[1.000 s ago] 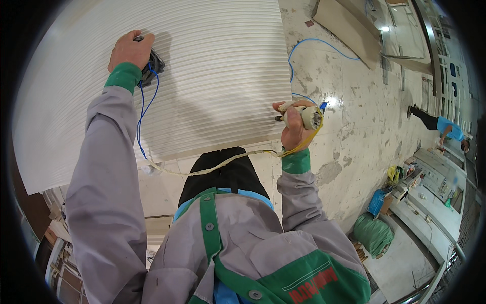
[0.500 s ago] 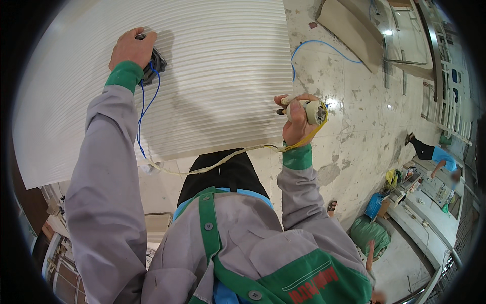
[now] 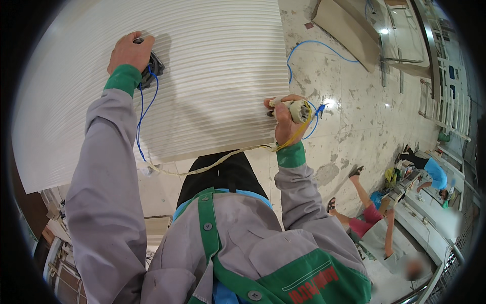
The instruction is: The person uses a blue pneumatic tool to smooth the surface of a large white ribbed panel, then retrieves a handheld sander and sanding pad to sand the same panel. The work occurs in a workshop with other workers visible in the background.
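One big white ribbed panel (image 3: 202, 76) fills the upper left part of the view and hides most of the floor behind it. The left hand (image 3: 129, 50) lies on the face of the panel near its upper left part, fingers closed around a small dark device (image 3: 152, 71) that is pressed against the ribs. One thin blue wire (image 3: 139, 121) hangs from this device along the grey sleeve. The right hand (image 3: 286, 121) is at the right edge of the panel, close to its lower corner, and holds tight one small cream-coloured tool (image 3: 296, 109) with a round end; the tip of the tool touches the edge of the panel. One yellowish cord (image 3: 217, 162) runs from this hand, under the lower edge of the panel, toward the left side.

Around the panel there is a pale stone floor (image 3: 364, 111) with dark stains. One blue cable (image 3: 314, 48) lies on it in a curve, starting behind the right edge of the panel, so part of it is covered. One flat beige board (image 3: 349, 25) lies on the floor at the top. On the right side stand metal racks (image 3: 445, 96), bent by the lens.

Two other people are in view, both well apart from the hands: one in a red top (image 3: 369, 218) sits on the floor at the lower right, and one in a blue top (image 3: 435, 175) is further right, near a machine (image 3: 400, 185). Their hands are too small to tell what they do
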Demonstrator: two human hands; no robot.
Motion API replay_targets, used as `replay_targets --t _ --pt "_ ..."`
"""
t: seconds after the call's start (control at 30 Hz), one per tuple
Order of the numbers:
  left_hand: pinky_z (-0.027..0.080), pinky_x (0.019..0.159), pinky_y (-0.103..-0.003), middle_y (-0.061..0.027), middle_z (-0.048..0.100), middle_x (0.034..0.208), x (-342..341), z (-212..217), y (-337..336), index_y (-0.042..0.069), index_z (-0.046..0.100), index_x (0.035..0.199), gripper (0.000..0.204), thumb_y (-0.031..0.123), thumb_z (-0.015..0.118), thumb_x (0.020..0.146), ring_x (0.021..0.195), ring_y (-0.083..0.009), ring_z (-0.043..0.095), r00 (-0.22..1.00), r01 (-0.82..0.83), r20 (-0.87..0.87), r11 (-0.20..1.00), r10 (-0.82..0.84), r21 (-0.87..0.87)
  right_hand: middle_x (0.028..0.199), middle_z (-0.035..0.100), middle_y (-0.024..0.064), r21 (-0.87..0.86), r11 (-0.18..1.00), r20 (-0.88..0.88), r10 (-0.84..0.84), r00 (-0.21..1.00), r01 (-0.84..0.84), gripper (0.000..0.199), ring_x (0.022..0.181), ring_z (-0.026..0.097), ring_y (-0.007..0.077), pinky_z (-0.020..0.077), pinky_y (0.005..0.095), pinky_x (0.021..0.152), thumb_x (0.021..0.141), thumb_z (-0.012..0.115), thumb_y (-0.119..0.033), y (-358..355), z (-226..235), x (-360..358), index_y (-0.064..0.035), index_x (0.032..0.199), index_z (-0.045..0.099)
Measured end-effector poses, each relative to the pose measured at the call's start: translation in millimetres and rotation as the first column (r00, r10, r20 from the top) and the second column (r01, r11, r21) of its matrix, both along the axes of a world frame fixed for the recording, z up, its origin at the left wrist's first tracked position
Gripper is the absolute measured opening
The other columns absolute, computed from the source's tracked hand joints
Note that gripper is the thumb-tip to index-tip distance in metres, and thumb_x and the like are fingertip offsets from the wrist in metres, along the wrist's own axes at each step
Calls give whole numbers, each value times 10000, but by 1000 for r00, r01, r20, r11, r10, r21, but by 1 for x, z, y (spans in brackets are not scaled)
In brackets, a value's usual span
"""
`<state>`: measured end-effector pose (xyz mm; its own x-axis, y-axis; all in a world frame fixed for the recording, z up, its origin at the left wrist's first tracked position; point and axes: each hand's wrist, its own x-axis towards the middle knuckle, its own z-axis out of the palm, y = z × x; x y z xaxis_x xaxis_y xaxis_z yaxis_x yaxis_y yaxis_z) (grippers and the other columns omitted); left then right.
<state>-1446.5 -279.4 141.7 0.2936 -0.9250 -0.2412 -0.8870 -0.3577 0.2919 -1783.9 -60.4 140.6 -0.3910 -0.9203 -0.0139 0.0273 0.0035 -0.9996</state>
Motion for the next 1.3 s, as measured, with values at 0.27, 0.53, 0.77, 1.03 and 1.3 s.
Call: replay_targets --t 0.27,0.53,0.77,1.03,1.3 --pt "450 1116 -436 -60 582 1480 0 0 -1 193 632 1408 672 539 596 833 1351 -256 557 1000 -21 -2 999 21 28 882 733 178 -83 994 100 -62 993 70 137 841 724 228 587 356 794 893 666 -55 10 8 -6 9 987 590" --pt "445 1123 -444 -75 573 1488 -2 3 0 183 635 1403 665 539 591 842 1359 -266 548 1000 2 14 1000 -2 3 869 738 172 -27 1000 -2 -2 1000 2 149 834 726 214 580 329 772 894 678 -67 11 -5 -5 7 989 590" --pt "440 1128 -442 -69 562 1499 -2 5 1 185 622 1416 673 540 584 846 1368 -270 537 1000 -11 13 1000 10 28 873 734 182 -81 994 47 -73 996 76 139 825 728 229 594 354 782 891 659 -70 0 4 -5 18 975 590" --pt "440 1120 -446 -33 563 1500 -4 6 4 198 630 1406 665 534 589 834 1376 -252 527 1000 -23 21 1000 23 4 869 721 201 -18 999 6 -27 1000 27 148 817 739 273 623 398 801 891 622 -85 -7 -4 0 38 967 592" --pt "434 1127 -451 -26 552 1513 -5 6 4 202 623 1413 671 536 593 831 1395 -251 510 1000 -21 12 1000 21 2 885 736 171 -37 998 48 -45 998 47 158 847 725 213 590 356 798 893 679 -48 -20 -1 1 21 995 580"
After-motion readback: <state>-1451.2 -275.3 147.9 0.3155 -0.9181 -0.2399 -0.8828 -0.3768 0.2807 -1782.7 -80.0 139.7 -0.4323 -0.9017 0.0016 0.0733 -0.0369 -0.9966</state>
